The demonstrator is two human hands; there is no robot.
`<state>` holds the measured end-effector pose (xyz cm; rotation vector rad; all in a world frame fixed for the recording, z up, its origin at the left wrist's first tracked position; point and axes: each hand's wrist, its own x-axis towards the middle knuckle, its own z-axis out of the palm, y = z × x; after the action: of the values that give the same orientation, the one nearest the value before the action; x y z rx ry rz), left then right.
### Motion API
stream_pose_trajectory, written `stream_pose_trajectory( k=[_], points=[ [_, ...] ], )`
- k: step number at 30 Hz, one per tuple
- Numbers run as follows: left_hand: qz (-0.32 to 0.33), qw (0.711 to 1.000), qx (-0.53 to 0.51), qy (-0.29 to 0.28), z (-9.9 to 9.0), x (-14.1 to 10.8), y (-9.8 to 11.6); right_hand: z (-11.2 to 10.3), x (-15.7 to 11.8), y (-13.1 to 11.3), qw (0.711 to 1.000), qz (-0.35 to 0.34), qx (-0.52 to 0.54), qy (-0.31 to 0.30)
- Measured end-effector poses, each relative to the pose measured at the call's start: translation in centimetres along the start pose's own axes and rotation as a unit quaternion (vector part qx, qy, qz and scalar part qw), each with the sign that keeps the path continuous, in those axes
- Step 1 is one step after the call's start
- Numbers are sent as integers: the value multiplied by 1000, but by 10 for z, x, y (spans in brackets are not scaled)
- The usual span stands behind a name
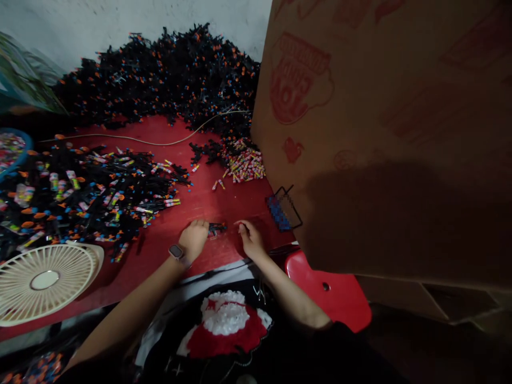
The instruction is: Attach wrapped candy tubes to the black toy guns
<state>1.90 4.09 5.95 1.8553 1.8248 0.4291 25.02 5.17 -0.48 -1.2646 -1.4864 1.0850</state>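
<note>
My left hand [194, 239], with a watch on its wrist, is closed around one end of a small black toy gun [218, 228] with blue and orange bits. The toy points right, low over the red tabletop [204, 200]. Just right of its tip is my right hand [251, 241], its thumb and fingers drawn together in a pinch. Whatever lies between those fingertips is too small to make out. A gap separates the right fingertips from the toy.
Black toys with candy tubes [116, 186] lie heaped at left; a larger black pile [168, 74] is behind. Loose candy tubes [246, 164] lie before a big cardboard box [360, 133]. A fan [44, 280], blue basin [28, 145], cord [160, 144] and red stool [340, 298] are nearby.
</note>
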Motion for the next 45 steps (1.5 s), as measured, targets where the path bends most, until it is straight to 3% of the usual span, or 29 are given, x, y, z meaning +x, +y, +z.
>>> stream_pose_trajectory(
  k=[3, 6, 12, 20, 26, 32, 38, 42, 45],
  points=[
    [-29, 993, -106, 52, -7, -14, -11, 5, -6, -12, 999, 2, 50, -12],
    [-58, 958, -256, 113, -1, -34, -7, 14, -20, -32, 992, 2, 108, -62],
    [-93, 842, -500, 182, 8, -70, 31, 22, -42, -77, 971, -2, 184, -151],
    [-52, 810, -528, 249, -8, -83, 52, 12, -41, -109, 973, -49, 170, -150],
    [-76, 814, -510, 269, -7, -89, 57, 10, -44, -114, 971, -30, 177, -161],
    [-112, 843, -455, 263, -7, -94, 58, 18, -45, -113, 974, 17, 188, -127],
    [-69, 850, -459, 249, -7, -90, 59, 30, -51, -107, 949, 59, 258, -174],
    [-10, 887, -385, 253, -17, -89, 51, 28, -41, -105, 915, 120, 301, -239],
    [45, 918, -334, 209, -29, -93, 40, 21, -31, -107, 905, 116, 292, -287]
  ],
)
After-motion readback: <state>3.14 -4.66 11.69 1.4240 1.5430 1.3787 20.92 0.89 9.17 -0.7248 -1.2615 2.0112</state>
